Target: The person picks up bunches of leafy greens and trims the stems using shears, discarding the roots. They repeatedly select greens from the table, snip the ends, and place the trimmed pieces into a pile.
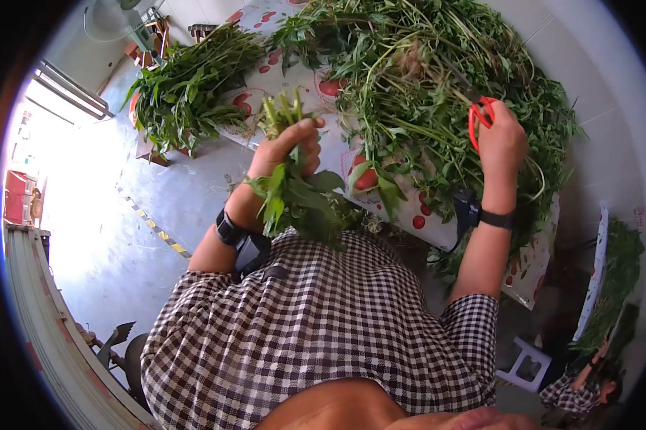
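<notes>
Head: left fingers clench stems, right fingers grip scissors.

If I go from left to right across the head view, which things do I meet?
Bundle of leafy green plants, bare left hand holding a leafy green bunch, red-handled metal scissors, bare right hand, distant pile of green leaves.

I can't see the bunch's middle inside the left grip; the leafy heap, cropped above, hides much tabletop.
</notes>
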Tool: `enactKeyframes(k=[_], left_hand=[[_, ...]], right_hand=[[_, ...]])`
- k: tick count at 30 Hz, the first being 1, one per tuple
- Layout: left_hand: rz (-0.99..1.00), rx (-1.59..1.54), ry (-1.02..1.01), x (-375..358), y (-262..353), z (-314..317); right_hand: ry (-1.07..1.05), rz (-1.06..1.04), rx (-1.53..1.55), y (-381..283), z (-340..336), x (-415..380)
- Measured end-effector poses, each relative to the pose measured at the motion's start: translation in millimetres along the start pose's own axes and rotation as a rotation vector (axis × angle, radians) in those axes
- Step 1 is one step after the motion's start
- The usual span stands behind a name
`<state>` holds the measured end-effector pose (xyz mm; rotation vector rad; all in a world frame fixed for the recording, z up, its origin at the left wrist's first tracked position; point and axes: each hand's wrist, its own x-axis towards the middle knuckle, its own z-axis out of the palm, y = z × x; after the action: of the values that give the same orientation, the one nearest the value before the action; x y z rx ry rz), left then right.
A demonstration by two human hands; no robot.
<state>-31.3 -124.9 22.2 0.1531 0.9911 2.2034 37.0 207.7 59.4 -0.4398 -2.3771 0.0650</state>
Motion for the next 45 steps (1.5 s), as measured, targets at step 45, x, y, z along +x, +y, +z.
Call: enactKeyframes(k=[45], left_hand=[[0.160,0.467,-0.042,10.3,-25.4,33.7]], right_hand=[[-0.525,0.628,1.677,-67.6,-10.2,-47.6]])
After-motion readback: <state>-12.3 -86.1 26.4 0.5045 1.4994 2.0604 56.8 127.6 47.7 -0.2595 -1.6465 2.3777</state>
